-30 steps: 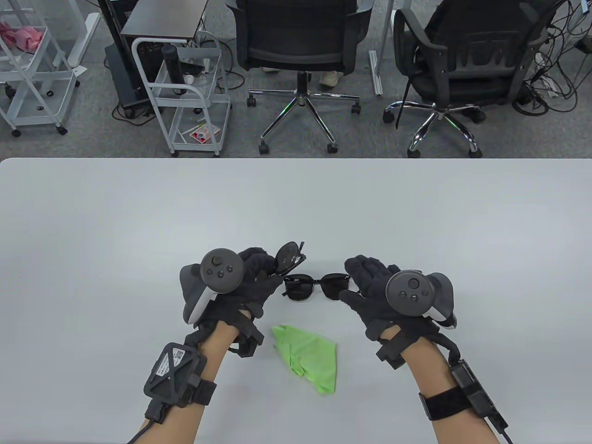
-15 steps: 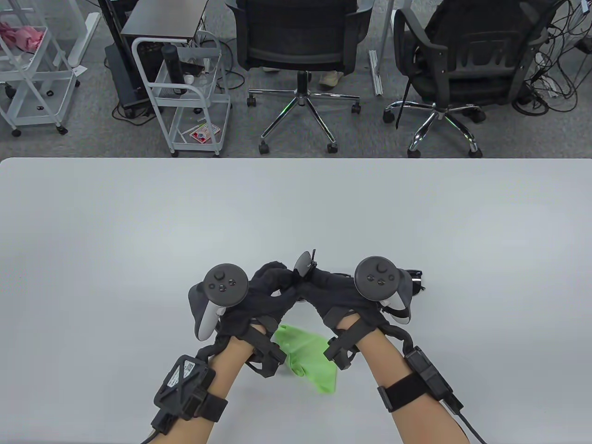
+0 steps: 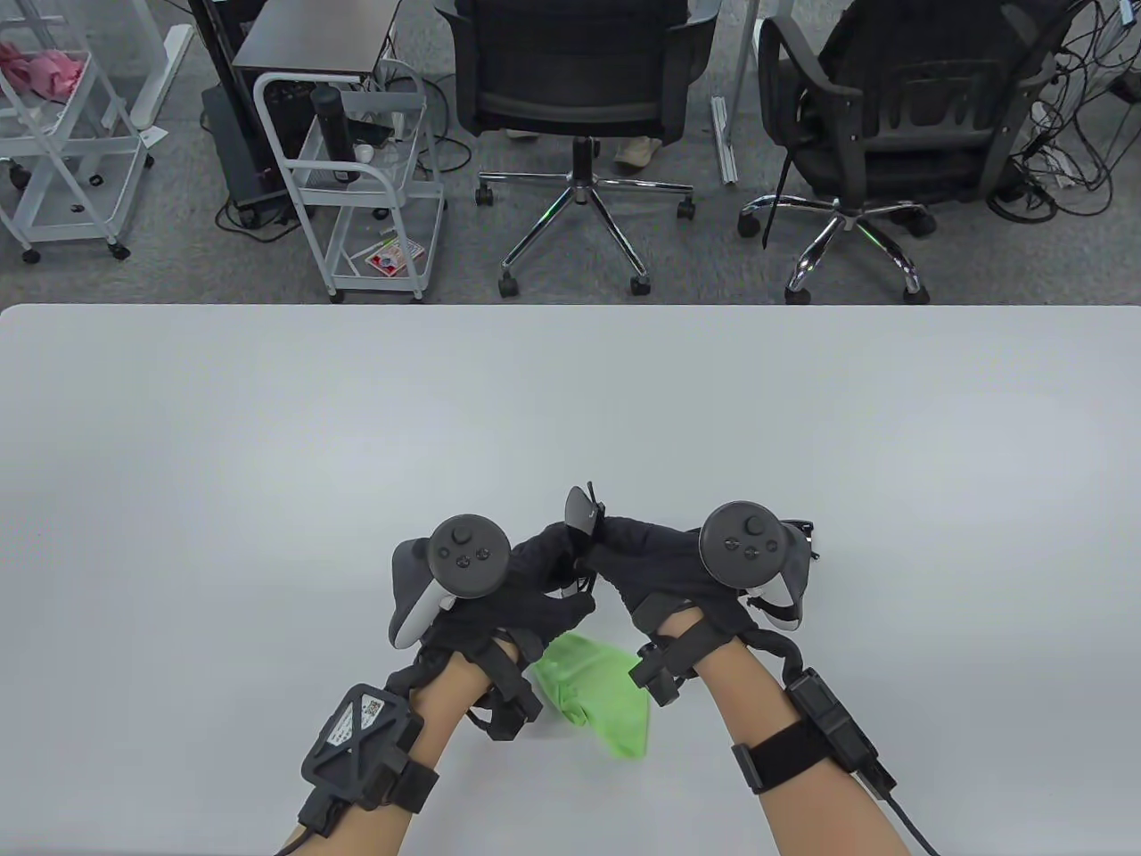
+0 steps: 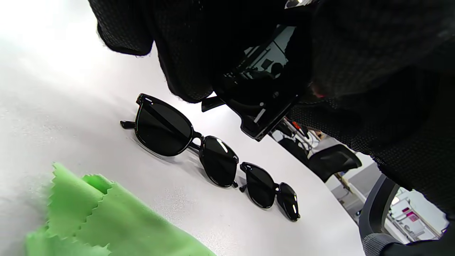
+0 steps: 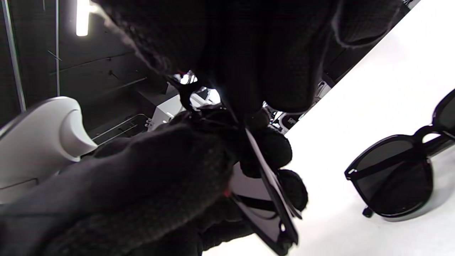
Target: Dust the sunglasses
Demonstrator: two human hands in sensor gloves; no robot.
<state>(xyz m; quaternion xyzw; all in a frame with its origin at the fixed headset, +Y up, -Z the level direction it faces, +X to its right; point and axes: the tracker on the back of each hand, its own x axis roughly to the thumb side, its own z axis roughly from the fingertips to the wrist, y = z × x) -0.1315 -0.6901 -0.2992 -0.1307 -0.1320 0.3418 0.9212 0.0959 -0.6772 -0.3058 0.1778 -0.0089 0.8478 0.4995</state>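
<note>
Sunglasses (image 4: 185, 140): glossy black plastic frames, dark reflective lenses. Cloth (image 3: 602, 691): bright green, matt, pinked zigzag edge. Gloves (image 3: 526, 606): black knit mesh, matt. Table (image 3: 267, 428): smooth, pale grey, faint sheen.

Past my fingers, beyond the far edge of the white table (image 3: 267, 401), two black office chairs (image 3: 579, 80) (image 3: 900, 107) on grey carpet, white wire carts (image 3: 365, 178) (image 3: 53, 134) far left of my fingers, cable tangle (image 3: 1070, 116) far right.
</note>
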